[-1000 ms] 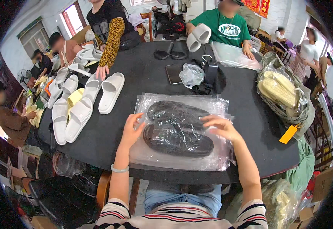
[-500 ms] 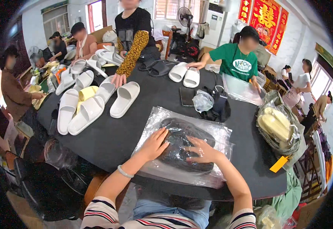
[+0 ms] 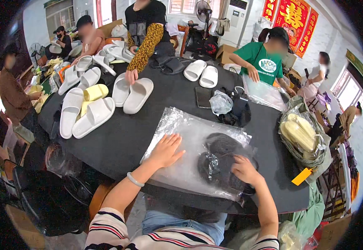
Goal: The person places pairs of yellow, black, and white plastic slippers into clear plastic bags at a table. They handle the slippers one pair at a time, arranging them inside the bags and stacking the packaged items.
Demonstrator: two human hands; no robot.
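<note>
My left hand point(image 3: 165, 151) lies flat with its fingers out on a stack of clear plastic bags point(image 3: 181, 129) at the table's near edge. On the right part of that stack is a pair of black slippers point(image 3: 223, 143) in a clear bag, smeared by motion. The curled fingers of my right hand point(image 3: 246, 171) grip the right side of this bagged pair; the exact fingertip hold is partly hidden.
White slide slippers point(image 3: 94, 116) and a yellow pair point(image 3: 95, 92) stand at the left, where a co-worker's hand point(image 3: 131, 76) holds one. A phone point(image 3: 202, 97) lies beyond my bags. Another person in green point(image 3: 264, 60) handles clear bags. A sack of yellow slippers point(image 3: 300, 131) sits right.
The bagged black slippers have slid right across the stack with my right hand. My left hand has come off them onto the bags. The co-worker's white slippers have shifted.
</note>
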